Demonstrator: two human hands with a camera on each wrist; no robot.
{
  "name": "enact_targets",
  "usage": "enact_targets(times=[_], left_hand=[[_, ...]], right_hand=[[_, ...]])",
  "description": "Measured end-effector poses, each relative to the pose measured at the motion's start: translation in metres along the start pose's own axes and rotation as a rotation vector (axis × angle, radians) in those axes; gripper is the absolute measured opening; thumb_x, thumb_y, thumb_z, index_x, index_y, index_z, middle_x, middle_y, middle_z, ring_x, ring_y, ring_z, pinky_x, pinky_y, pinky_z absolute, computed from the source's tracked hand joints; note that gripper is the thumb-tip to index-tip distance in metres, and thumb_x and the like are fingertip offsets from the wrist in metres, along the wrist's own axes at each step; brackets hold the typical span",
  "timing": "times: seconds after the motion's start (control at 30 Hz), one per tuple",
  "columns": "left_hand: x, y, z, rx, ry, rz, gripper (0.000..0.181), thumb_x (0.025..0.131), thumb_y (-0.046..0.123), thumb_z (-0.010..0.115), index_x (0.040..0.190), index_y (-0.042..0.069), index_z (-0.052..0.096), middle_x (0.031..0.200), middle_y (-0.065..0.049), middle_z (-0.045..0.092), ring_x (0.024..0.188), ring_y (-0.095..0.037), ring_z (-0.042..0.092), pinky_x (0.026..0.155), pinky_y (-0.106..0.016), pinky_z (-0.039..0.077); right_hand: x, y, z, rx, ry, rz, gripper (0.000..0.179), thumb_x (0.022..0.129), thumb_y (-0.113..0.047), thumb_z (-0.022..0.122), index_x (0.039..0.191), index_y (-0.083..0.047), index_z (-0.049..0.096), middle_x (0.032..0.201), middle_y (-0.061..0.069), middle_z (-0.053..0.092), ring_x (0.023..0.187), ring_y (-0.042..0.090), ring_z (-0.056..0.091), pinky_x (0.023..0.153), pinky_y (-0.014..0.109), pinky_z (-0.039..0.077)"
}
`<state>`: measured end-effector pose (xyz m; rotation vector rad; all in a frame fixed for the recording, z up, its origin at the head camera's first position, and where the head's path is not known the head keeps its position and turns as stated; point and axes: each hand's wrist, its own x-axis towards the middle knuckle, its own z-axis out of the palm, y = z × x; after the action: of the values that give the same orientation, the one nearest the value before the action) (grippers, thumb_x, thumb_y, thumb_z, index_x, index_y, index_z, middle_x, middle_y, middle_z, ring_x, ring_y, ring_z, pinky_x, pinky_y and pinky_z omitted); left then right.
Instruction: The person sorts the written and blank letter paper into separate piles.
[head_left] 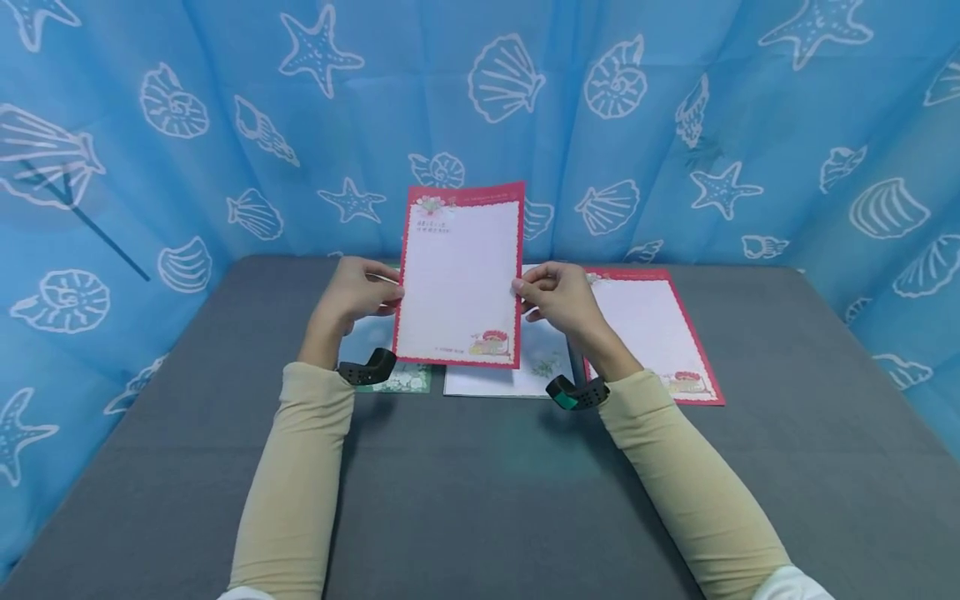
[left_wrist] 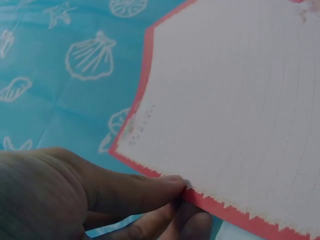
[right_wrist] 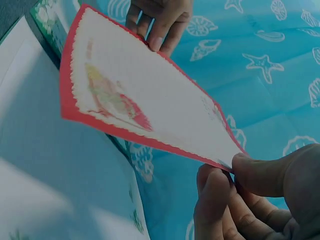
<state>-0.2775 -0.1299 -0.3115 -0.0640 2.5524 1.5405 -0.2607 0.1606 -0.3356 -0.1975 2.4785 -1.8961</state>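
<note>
A sheet of red-bordered letter paper (head_left: 459,283) is held up above the table, tilted toward the head camera, with faint ruled lines and small printed pictures in two corners. My left hand (head_left: 362,292) pinches its left edge between thumb and fingers; the left wrist view shows the thumb (left_wrist: 160,190) on the printed face. At the opposite edge, my right hand (head_left: 558,296) pinches the paper the same way, and the right wrist view shows the sheet slightly bowed. Below it lie a white sheet with a green leaf print (head_left: 551,362) and a green-edged sheet (head_left: 405,379), both partly covered.
Another red-bordered sheet (head_left: 660,333) lies to the right on the dark grey table (head_left: 480,500), partly behind my right wrist. A blue curtain (head_left: 420,92) with white shell and starfish drawings hangs along the back and sides. Black bands (head_left: 369,367) circle both wrists.
</note>
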Motion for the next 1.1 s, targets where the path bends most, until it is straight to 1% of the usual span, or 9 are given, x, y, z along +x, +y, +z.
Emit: enact_targets(times=[0.1, 0.23, 0.4, 0.47, 0.53, 0.67, 0.8, 0.93, 1.1], left_hand=[[0.0, -0.002, -0.006, -0.002, 0.021, -0.008, 0.032, 0.098, 0.004, 0.064, 0.128, -0.006, 0.062, 0.115, -0.025, 0.065, 0.095, -0.03, 0.067, 0.089, -0.043, 0.057], [-0.001, -0.007, -0.015, -0.003, 0.039, -0.023, 0.034, 0.098, 0.003, 0.064, 0.13, -0.006, 0.062, 0.116, -0.025, 0.065, 0.093, -0.029, 0.068, 0.09, -0.043, 0.056], [-0.003, -0.014, -0.029, -0.013, 0.054, -0.049, 0.036, 0.098, 0.002, 0.062, 0.133, -0.007, 0.06, 0.118, -0.026, 0.064, 0.089, -0.025, 0.067, 0.094, -0.047, 0.054], [-0.004, -0.016, -0.035, -0.011, 0.057, -0.066, 0.036, 0.098, 0.002, 0.062, 0.133, -0.007, 0.059, 0.119, -0.026, 0.062, 0.089, -0.025, 0.066, 0.096, -0.049, 0.053], [-0.006, -0.018, -0.04, -0.002, 0.048, -0.085, 0.036, 0.099, 0.002, 0.061, 0.133, -0.008, 0.059, 0.119, -0.026, 0.061, 0.09, -0.026, 0.064, 0.097, -0.05, 0.052], [-0.007, -0.023, -0.049, 0.044, 0.022, -0.126, 0.036, 0.099, 0.003, 0.061, 0.133, -0.008, 0.057, 0.116, -0.025, 0.059, 0.09, -0.027, 0.062, 0.096, -0.048, 0.052], [-0.007, -0.03, -0.056, 0.096, 0.023, -0.154, 0.035, 0.099, 0.003, 0.062, 0.132, -0.007, 0.058, 0.109, -0.021, 0.061, 0.084, -0.021, 0.064, 0.092, -0.045, 0.054], [-0.007, -0.034, -0.06, 0.135, 0.026, -0.18, 0.035, 0.097, 0.003, 0.062, 0.13, -0.008, 0.059, 0.104, -0.019, 0.062, 0.078, -0.017, 0.065, 0.086, -0.04, 0.057], [-0.005, -0.038, -0.062, 0.168, 0.02, -0.229, 0.034, 0.096, 0.0, 0.062, 0.128, -0.01, 0.06, 0.107, -0.02, 0.061, 0.077, -0.016, 0.065, 0.079, -0.034, 0.057]], right_hand=[[0.002, -0.002, 0.008, 0.022, 0.008, 0.004, 0.022, 0.099, -0.015, 0.068, 0.105, 0.006, 0.063, 0.092, 0.018, 0.071, 0.072, 0.019, 0.067, 0.068, 0.03, 0.059], [0.006, -0.002, 0.022, 0.076, 0.029, 0.022, 0.02, 0.097, -0.012, 0.071, 0.103, 0.006, 0.064, 0.09, 0.016, 0.072, 0.068, 0.017, 0.067, 0.066, 0.03, 0.059], [0.01, -0.001, 0.041, 0.126, 0.053, 0.033, 0.018, 0.095, -0.009, 0.072, 0.102, 0.006, 0.065, 0.084, 0.015, 0.071, 0.061, 0.014, 0.065, 0.062, 0.028, 0.058], [0.011, 0.0, 0.048, 0.124, 0.062, 0.04, 0.018, 0.095, -0.009, 0.073, 0.101, 0.005, 0.066, 0.082, 0.014, 0.071, 0.059, 0.013, 0.065, 0.061, 0.028, 0.059], [0.012, 0.002, 0.055, 0.116, 0.069, 0.049, 0.017, 0.094, -0.01, 0.074, 0.099, 0.005, 0.067, 0.08, 0.013, 0.071, 0.058, 0.012, 0.064, 0.063, 0.031, 0.06], [0.015, 0.004, 0.069, 0.092, 0.077, 0.064, 0.015, 0.093, -0.01, 0.075, 0.097, 0.004, 0.069, 0.08, 0.014, 0.072, 0.056, 0.012, 0.065, 0.066, 0.037, 0.061], [0.017, 0.006, 0.083, 0.073, 0.074, 0.07, 0.014, 0.093, -0.008, 0.075, 0.095, 0.005, 0.07, 0.08, 0.016, 0.073, 0.056, 0.013, 0.066, 0.062, 0.034, 0.06], [0.017, 0.005, 0.093, 0.049, 0.04, 0.091, 0.012, 0.093, -0.006, 0.074, 0.095, 0.006, 0.069, 0.079, 0.016, 0.073, 0.057, 0.014, 0.067, 0.063, 0.036, 0.06], [0.018, 0.005, 0.103, -0.022, -0.027, 0.12, 0.012, 0.092, -0.004, 0.074, 0.097, 0.006, 0.069, 0.077, 0.013, 0.072, 0.059, 0.015, 0.067, 0.066, 0.037, 0.06]])
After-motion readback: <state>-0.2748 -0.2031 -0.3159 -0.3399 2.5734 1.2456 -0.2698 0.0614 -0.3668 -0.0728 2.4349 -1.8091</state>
